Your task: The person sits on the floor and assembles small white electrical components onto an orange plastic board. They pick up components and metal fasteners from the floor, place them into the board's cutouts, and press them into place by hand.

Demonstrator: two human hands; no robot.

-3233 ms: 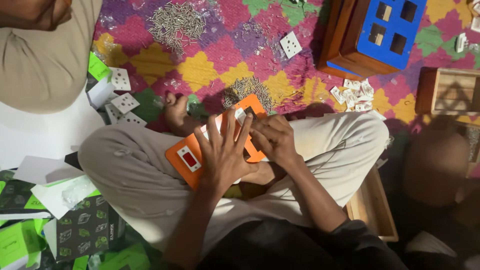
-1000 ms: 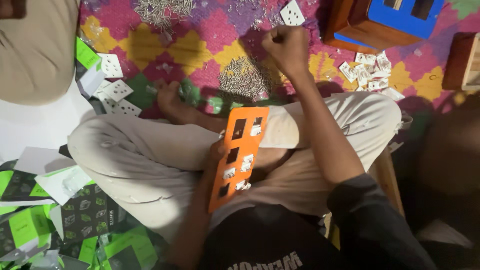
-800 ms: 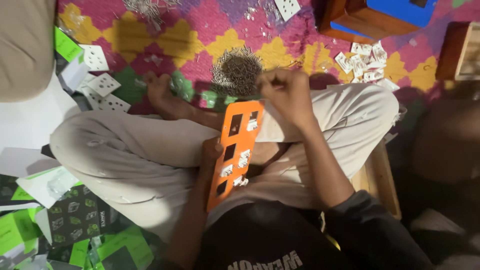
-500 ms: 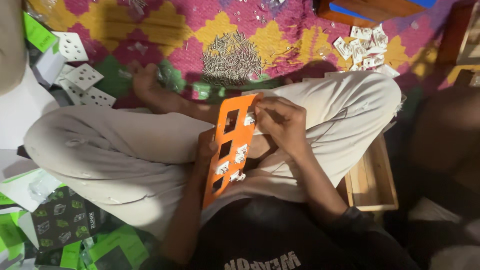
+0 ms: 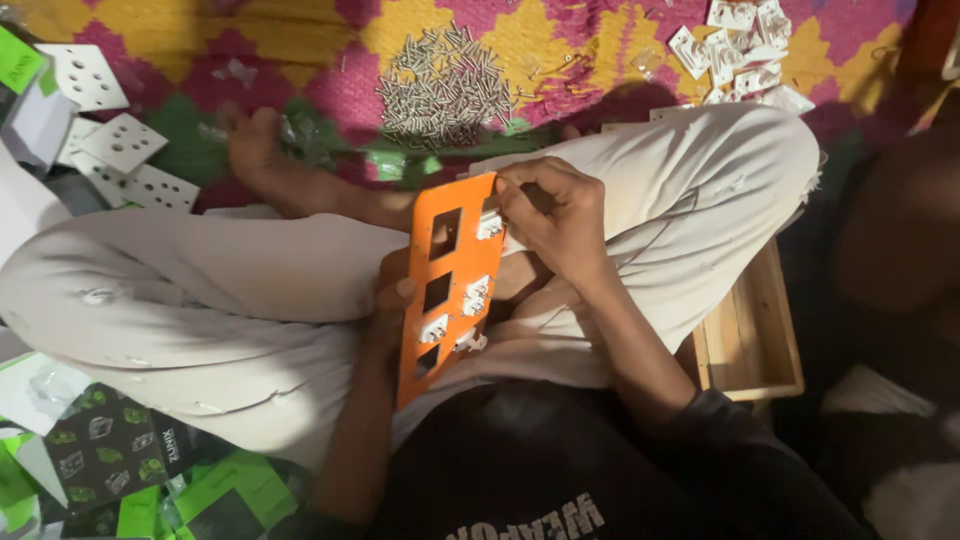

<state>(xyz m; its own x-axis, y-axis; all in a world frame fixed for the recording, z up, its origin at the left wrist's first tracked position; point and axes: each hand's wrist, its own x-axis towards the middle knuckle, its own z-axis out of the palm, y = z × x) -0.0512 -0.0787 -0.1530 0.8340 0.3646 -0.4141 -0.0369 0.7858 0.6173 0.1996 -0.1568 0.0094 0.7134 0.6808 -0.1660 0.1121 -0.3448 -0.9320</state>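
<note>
In the middle of the frame the person, sitting cross-legged, is holding an orange plate (image 5: 447, 285) with rectangular cut-outs upright over the lap, probably so its face is turning toward the working hand. The left hand (image 5: 388, 305) is gripping the plate's left edge from behind, thumb curling over the front, arm rising from the lower centre. The right hand (image 5: 553, 215) is bent at the wrist, its fingers pinched together at a small white insert (image 5: 489, 226) near the plate's upper right edge, seemingly pressing it in; whether it is grasping or only pushing, I cannot tell. A pile of screws (image 5: 445, 85) is lying within reach on the colourful mat (image 5: 300, 40), white socket plates (image 5: 120, 150) at upper left, a wooden tray (image 5: 750, 340) at right.
</note>
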